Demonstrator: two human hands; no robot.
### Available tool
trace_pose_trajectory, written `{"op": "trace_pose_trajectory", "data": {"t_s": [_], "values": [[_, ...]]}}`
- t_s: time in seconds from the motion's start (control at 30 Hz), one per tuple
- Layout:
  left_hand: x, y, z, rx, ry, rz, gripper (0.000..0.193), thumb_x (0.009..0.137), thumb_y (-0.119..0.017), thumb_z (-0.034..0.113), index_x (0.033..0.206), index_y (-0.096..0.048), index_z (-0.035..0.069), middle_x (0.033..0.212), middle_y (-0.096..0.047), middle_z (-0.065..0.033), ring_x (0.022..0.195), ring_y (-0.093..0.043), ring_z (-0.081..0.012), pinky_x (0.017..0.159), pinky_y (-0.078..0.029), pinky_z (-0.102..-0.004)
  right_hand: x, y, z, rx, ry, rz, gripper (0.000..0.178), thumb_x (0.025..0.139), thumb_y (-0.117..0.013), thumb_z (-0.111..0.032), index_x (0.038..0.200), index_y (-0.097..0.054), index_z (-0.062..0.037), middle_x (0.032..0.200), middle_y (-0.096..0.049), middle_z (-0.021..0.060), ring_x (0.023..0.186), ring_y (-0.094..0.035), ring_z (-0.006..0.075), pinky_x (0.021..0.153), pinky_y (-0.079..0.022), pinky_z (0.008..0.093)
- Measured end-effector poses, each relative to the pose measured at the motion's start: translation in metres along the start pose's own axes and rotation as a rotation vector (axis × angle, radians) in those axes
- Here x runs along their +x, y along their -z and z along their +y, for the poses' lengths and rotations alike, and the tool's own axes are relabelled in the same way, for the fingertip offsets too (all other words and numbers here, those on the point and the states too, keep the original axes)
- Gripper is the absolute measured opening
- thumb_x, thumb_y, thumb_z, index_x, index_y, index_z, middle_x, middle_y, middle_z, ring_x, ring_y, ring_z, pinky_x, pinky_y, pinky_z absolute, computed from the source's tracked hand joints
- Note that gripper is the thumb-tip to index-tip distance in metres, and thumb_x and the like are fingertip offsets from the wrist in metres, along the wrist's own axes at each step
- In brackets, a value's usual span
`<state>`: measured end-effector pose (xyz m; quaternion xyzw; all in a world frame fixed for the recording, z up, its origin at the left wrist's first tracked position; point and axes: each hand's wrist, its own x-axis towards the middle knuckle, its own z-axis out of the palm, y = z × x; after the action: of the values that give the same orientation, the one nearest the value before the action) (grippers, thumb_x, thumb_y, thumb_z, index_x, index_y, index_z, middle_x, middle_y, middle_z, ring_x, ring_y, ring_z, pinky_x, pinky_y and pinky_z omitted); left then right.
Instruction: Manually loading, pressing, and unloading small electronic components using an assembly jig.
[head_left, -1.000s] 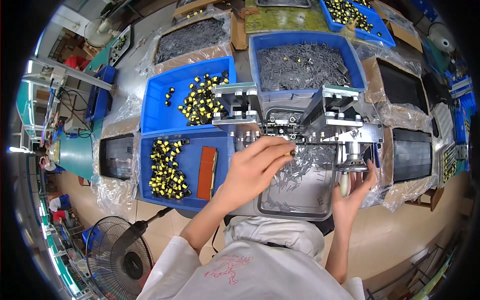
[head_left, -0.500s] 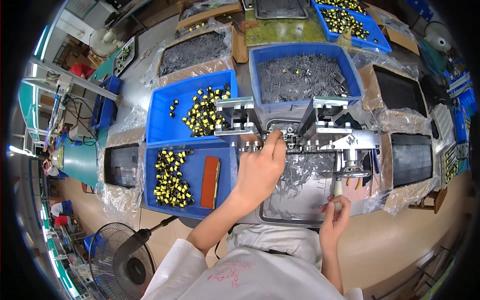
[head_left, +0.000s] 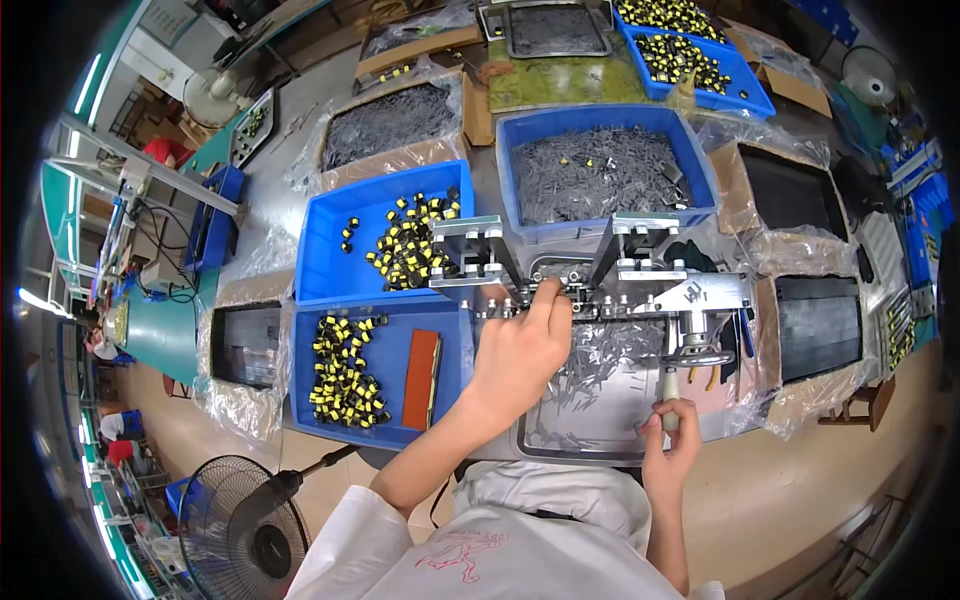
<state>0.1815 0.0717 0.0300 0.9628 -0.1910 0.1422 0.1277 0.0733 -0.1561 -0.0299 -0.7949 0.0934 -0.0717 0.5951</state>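
Note:
A metal clamping fixture (head_left: 590, 300) with two upright brackets stands over the tray at the middle of the bench. My left hand (head_left: 522, 355) reaches into its centre, fingers bent and pressed together; whatever they pinch is hidden. At the fixture's right side is a handwheel (head_left: 698, 357) with a pale handle (head_left: 670, 385) pointing toward me. My right hand (head_left: 672, 440) has its thumb and fingers closed around the handle's near end. Beneath the fixture, thin grey metal strips (head_left: 590, 375) lie scattered in the metal tray (head_left: 560, 450).
Left of the fixture, two blue bins (head_left: 325, 235) hold black-and-yellow coil-like parts (head_left: 345, 375); an orange-brown block (head_left: 420, 380) lies in the nearer one. Behind stands a blue tub (head_left: 510, 170) of grey strips. Plastic-lined cartons (head_left: 820, 325) flank the bench. A fan (head_left: 255, 530) stands lower left.
The whole scene sits slightly lower in view. My right fingers have closed more fully around the pale handle. My left hand stays at the fixture's centre.

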Motion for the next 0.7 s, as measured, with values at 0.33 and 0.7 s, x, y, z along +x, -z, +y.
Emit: {"op": "trace_pose_trajectory", "data": {"t_s": [0.33,0.7], "values": [[-0.005,-0.015,-0.007,-0.091,-0.013,0.068,0.033,0.074,-0.062,-0.003,0.107,-0.061,-0.007,0.124,-0.062,-0.0150,0.059,-0.069,-0.0222,0.053,-0.056,-0.0339,0.002,0.011,0.005,-0.079,0.040,-0.107,0.011,0.094,-0.055,0.006,0.103,-0.052,0.0009,0.101,-0.054,0.0098,0.080,-0.058,0.0128,0.076,-0.050,0.0263],[-0.010,-0.022,-0.014,-0.156,-0.026,0.144,0.029,0.078,-0.060,-0.001,0.107,-0.062,-0.005,0.122,-0.063,-0.0115,0.055,-0.066,-0.0210,0.051,-0.054,-0.0333,0.026,0.050,0.000,-0.355,0.192,0.109,0.005,0.087,-0.057,0.003,0.090,-0.053,0.0013,0.085,-0.050,0.0081,0.078,-0.050,0.0172,0.071,-0.042,0.0273]]}}
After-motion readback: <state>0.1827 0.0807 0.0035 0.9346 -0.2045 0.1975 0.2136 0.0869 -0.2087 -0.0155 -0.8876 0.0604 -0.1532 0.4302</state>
